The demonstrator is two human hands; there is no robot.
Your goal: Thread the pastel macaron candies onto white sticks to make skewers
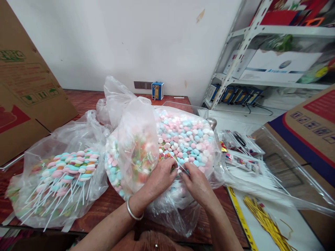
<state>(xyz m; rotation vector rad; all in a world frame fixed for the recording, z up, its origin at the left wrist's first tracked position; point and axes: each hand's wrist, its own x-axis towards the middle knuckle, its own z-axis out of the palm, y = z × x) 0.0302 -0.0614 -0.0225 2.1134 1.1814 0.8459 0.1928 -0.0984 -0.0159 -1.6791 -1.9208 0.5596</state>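
Observation:
Over a large clear bag of pastel marshmallow candies, my two hands work close together. A thin white stick runs slantwise between them, its lower end at the fingertips of my right hand, which is closed on it. My left hand, with a silver bangle at the wrist, is pinched shut beside the stick; what its fingers hold is hidden. Left of the hands bulges a translucent bag with orange and green candies inside. Farther left, finished candy skewers lie in a pile on a plastic bag.
Cardboard boxes stand at the left and right. Beside the candies lie packaged sticks and gold twist ties. A small blue box stands by the wall. White metal shelving rises at the back right.

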